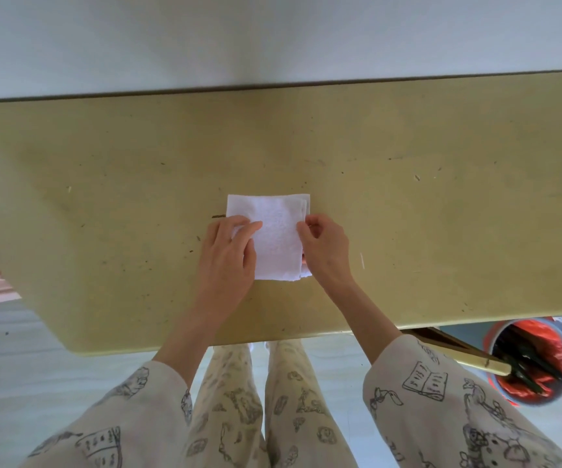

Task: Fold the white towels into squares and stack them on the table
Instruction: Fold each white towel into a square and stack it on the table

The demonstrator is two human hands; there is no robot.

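A white towel [274,231] lies flat on the yellow surface [104,184], near the middle and a little closer to the person's side. It is folded into a small block, a bit taller than it is wide. On its right side you can see the edges of the layers, 1 on top of another, and a bit of a lower layer pokes out at the near right corner.

The left hand [229,261] rests on the left side of the towel. Its fingers are mostly straight and lie flat on the cloth, pointing to the right, so this grip is loose and holds nothing, it just presses down. The right hand [322,246] is at the right edge of the towel. Its thumb and fingertips are bent and pinch the edge of the cloth there.

Both arms come out of pale sleeves [441,393] with little drawings on them, like a book. The trousers [273,400] have drawings too.

Under the right end of the surface stands a round bin [531,359] with a red bag in it and some dark things inside. The floor [19,366] is pale. Behind the surface is a plain white wall [273,38]
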